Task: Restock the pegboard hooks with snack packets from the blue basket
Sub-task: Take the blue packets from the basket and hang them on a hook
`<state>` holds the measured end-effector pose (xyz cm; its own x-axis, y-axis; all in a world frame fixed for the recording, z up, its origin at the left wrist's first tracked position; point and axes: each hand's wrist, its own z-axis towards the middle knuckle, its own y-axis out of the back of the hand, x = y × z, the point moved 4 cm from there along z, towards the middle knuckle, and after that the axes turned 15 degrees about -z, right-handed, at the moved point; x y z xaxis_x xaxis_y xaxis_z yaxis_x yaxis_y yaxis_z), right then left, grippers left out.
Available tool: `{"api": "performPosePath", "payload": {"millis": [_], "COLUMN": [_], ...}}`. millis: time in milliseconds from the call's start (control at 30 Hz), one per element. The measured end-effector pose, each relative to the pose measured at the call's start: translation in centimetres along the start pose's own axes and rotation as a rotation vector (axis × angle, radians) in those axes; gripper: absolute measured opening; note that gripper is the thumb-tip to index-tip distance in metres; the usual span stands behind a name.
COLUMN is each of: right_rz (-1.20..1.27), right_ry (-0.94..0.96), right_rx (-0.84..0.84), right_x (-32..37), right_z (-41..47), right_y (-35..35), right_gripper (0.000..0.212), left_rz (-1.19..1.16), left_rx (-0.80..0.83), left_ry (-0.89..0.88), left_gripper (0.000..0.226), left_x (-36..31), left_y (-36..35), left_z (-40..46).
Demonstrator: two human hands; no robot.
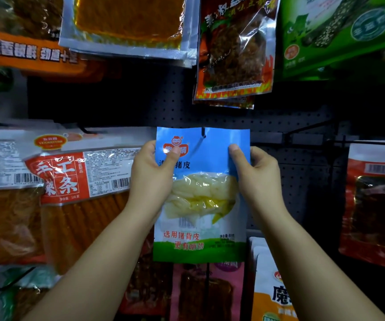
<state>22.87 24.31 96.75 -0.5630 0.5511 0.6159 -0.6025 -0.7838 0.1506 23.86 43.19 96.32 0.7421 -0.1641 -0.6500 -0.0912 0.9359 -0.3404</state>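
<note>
A blue snack packet point(200, 230) with pale yellow strips behind a clear window hangs upright in front of the dark pegboard point(286, 126). Both hands hold it by its sides. My left hand point(152, 174) pinches the left edge, thumb across the red logo. My right hand point(254, 174) pinches the right edge with its thumb on the front. A black hook tip point(203, 133) shows through the hole at the packet's top centre. The blue basket is out of view.
Orange-red packets point(71, 181) hang to the left, a dark red packet point(374, 200) to the right, pink and orange-white ones point(272, 286) below. Above hang silver, flame-printed point(233, 54) and green packets. A bare black hook point(307, 128) juts out right of the blue packet.
</note>
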Motion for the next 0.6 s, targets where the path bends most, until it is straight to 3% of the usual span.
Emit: {"api": "performPosePath", "payload": {"millis": [200,600], "right_rz": [-0.257,-0.544], "right_ry": [-0.029,-0.189], "right_rx": [-0.018,0.044], "right_x": [-2.8,-4.5], "right_z": [-0.4,2.4], "right_y": [-0.3,-1.8], "right_gripper": [0.050,0.054], "left_rz": [0.049,0.159], "left_rx": [0.071,0.016], "left_ry": [0.107,0.176], "left_gripper": [0.015,0.022], "left_x": [3.2,5.3], "left_y": [0.0,-1.1], "left_z": [-0.1,2.4]}}
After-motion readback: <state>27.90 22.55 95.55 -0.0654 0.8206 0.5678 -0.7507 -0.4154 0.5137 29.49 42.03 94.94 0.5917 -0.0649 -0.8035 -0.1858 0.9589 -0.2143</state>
